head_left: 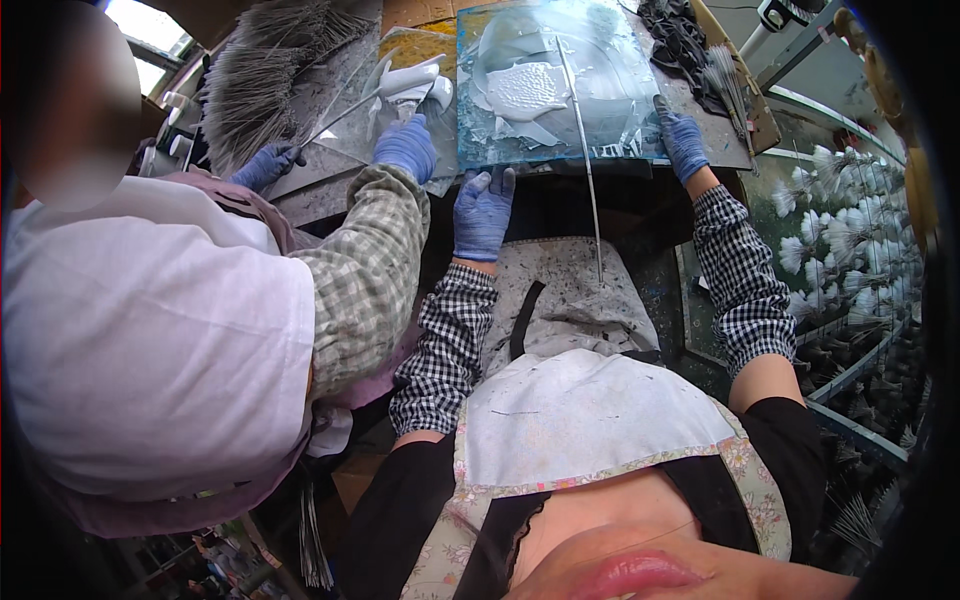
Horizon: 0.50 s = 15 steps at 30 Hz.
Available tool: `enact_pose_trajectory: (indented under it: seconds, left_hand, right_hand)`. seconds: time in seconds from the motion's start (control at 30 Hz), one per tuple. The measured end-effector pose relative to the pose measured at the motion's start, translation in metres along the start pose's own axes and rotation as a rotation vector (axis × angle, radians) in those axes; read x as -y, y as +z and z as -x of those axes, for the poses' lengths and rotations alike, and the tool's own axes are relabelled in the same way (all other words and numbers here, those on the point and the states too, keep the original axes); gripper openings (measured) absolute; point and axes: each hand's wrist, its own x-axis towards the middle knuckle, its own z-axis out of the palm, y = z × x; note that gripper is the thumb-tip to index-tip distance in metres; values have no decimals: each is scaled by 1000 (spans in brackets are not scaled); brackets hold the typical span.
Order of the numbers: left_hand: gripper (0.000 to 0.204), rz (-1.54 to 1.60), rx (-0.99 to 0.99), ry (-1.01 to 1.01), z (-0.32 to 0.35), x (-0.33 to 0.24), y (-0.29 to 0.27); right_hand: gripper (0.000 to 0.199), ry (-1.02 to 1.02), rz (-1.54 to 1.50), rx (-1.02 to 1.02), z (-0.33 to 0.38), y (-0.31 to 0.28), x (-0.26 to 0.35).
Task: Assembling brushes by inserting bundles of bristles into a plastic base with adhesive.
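Note:
A blue-tinted flat sheet (640,120) lies at the front of the bench, smeared with white paste (525,88) that is thickest on its left half. My right hand (684,140), in a blue glove, grips the sheet's right edge. Just below the near-left edge is my left hand (482,215), gloved too, its fingers raised and loosely bent with nothing visible in them. Whether its fingertips touch the sheet I cannot tell. A thin metal rod (580,125) lies across the sheet, its near end reaching over my lap.
At my left, a co-worker's gloved hand (405,148) holds a white-smeared tool; their other hand (268,166) holds a thin rod. A thick bundle of wire-like rods (262,75) lies at the back left. Dark cloth (685,45) lies back right. White-tufted pieces (850,225) fill a rack at right.

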Motion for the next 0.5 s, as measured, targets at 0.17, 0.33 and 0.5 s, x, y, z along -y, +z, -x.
enact_pose_trajectory:
  seconds: [0.17, 0.33, 0.5]
  left_hand:
    - [25, -33, -9, 22, 1, 0, 3]
    - [29, -37, 26, 17, 1, -4, -1]
    - [30, -49, 30, -4, 2, -4, -1]
  right_hand:
    - [68, -70, 85, -18, -11, 0, -9]
    - [71, -94, 141, -3, -18, 3, -12]
    - [71, -60, 152, -17, -23, 0, -19]
